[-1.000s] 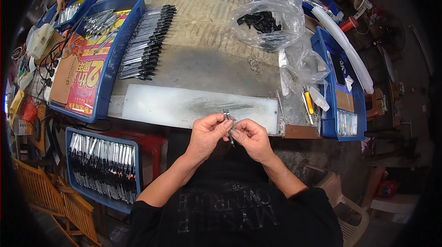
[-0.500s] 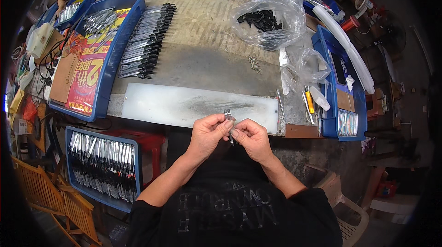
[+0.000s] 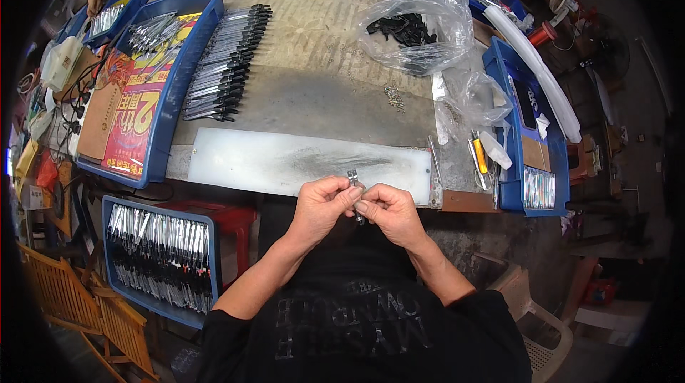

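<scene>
My left hand (image 3: 321,206) and my right hand (image 3: 392,216) meet close together just in front of the table edge. Both pinch one slim black-and-silver piece that looks like a pen (image 3: 352,174). Its silver upper end sticks up past my left thumb and its dark lower end shows beneath the fingers; the middle is hidden. Just beyond my fingertips lies a long white board (image 3: 278,162), smudged dark toward its right half. On the table to the left, a long row of clear pens with black ends (image 3: 228,62) lies side by side.
An open plastic bag (image 3: 446,33) holds black parts (image 3: 403,29); small metal pieces (image 3: 394,98) lie near it. Blue trays (image 3: 193,44) flank the table. A yellow-handled tool (image 3: 479,156) lies at right. Lower left, a blue tray (image 3: 214,240) holds many pens. A co-worker's hand (image 3: 95,3) is far left.
My hands stay almost in place, still pinching the pen, with only a slight shift of the fingers. The co-worker's hand at the far left has moved a little.
</scene>
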`<action>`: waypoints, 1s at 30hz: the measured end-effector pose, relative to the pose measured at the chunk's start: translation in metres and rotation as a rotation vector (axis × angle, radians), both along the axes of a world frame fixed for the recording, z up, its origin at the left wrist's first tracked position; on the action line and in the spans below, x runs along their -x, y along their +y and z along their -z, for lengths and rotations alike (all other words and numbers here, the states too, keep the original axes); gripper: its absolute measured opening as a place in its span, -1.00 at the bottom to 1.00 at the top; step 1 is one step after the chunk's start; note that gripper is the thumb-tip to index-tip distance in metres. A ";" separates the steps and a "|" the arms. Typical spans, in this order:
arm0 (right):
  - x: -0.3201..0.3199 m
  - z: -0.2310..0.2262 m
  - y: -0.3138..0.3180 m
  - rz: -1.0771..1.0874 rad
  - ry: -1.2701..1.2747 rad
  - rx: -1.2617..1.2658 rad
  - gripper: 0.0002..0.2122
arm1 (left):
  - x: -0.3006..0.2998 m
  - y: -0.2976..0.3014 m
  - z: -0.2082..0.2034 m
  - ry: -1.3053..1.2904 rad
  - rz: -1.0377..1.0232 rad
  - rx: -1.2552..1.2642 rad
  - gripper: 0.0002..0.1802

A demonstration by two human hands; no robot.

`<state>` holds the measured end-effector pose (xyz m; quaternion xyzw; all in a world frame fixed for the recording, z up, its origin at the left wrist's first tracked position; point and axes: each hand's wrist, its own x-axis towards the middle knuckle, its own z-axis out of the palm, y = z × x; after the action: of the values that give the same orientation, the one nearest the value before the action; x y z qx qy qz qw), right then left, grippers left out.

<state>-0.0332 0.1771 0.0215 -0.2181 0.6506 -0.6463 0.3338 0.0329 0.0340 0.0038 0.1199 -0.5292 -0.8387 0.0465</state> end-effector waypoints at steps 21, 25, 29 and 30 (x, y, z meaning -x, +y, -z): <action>0.026 -0.028 0.006 -0.180 0.501 -0.231 -0.87 | -0.002 -0.007 -0.008 0.031 0.051 0.319 -0.86; 0.033 -0.033 0.006 -0.161 0.631 -0.164 -0.88 | -0.004 -0.007 -0.016 0.067 0.145 0.446 -0.90; 0.032 -0.034 0.005 -0.215 0.657 -0.123 -0.90 | -0.005 -0.007 -0.020 0.144 0.216 0.656 -0.89; 0.032 -0.035 0.006 -0.246 0.667 -0.126 -0.91 | -0.007 -0.007 -0.019 0.160 0.235 0.634 -0.89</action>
<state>-0.0653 0.1828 0.0564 -0.4725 0.7312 -0.4533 0.1911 0.0396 0.0266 0.0231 -0.0286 -0.7683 -0.6390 0.0259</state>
